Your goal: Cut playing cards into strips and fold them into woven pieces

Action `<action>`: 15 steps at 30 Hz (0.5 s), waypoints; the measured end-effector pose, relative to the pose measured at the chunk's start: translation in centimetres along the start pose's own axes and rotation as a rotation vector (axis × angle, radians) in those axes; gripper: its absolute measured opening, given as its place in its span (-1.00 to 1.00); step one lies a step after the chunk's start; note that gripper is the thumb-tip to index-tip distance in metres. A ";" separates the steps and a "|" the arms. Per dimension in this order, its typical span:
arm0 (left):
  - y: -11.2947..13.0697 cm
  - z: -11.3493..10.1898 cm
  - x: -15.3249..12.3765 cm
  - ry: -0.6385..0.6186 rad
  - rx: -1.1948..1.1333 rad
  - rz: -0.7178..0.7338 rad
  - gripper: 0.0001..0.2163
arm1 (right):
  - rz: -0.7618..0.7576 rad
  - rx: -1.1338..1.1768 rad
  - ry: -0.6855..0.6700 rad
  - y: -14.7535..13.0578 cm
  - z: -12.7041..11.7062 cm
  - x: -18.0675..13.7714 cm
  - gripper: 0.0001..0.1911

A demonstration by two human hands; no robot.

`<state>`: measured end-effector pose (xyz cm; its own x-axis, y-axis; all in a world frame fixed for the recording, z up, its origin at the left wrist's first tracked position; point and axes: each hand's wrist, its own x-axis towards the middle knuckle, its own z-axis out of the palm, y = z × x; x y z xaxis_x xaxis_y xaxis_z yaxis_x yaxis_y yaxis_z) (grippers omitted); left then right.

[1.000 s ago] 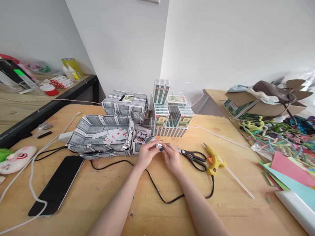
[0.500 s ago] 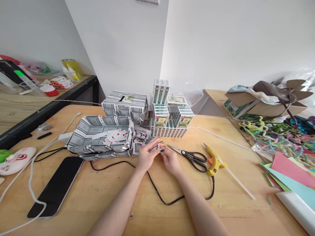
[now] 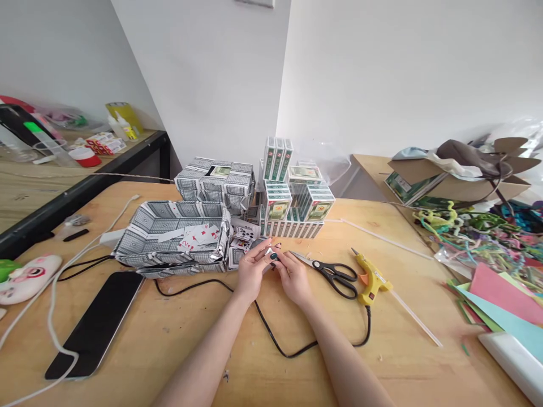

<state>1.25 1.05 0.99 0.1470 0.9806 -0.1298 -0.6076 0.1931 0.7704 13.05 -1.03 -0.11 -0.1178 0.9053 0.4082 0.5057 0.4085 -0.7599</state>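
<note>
Close together above the table, my left hand (image 3: 251, 272) and my right hand (image 3: 293, 277) pinch a small folded playing card (image 3: 270, 251) between their fingertips. Only a white bit of the card shows; fingers cover most of it. Just left stands an open box (image 3: 169, 261) built from playing cards, with loose cards (image 3: 199, 235) lying inside. More playing cards (image 3: 245, 230) lie between that box and my hands. To the right of my right hand are black-handled scissors (image 3: 335, 275), and past them a yellow glue gun (image 3: 371, 277) with a glue stick in its back.
Stacked card packs (image 3: 292, 212) and a second card-built block (image 3: 216, 181) stand behind. A phone (image 3: 97, 325) lies left under a white cable (image 3: 53, 305). The black cord (image 3: 271, 333) passes beneath my forearms. Coloured paper (image 3: 504, 294) and pipe cleaners (image 3: 466, 226) crowd the right.
My fingers have shifted slightly around the card, and its white part has moved a little left. Both hands stay in nearly the same place; nothing else has moved noticeably.
</note>
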 end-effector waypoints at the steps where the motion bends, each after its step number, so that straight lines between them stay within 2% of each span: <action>1: -0.1 0.0 0.0 0.007 -0.030 -0.011 -0.60 | -0.010 -0.032 0.006 -0.1 0.1 0.0 -0.67; 7: -0.9 0.0 0.2 0.079 -0.029 0.007 -0.64 | -0.051 -0.239 0.029 0.3 0.7 -0.3 -0.66; 10: -0.9 -0.4 0.1 0.036 0.213 0.089 -0.67 | -0.067 -0.256 0.039 0.7 0.6 -0.4 -0.66; 15: 0.0 -1.6 0.1 -0.071 0.734 0.338 -0.74 | -0.075 -0.263 0.000 1.3 -0.1 -0.2 -0.69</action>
<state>-0.01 1.26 -0.05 0.1110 0.9726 0.2043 0.0358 -0.2094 0.9772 13.84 -0.75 -1.11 -0.1631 0.8737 0.4583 0.7003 0.4297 -0.5700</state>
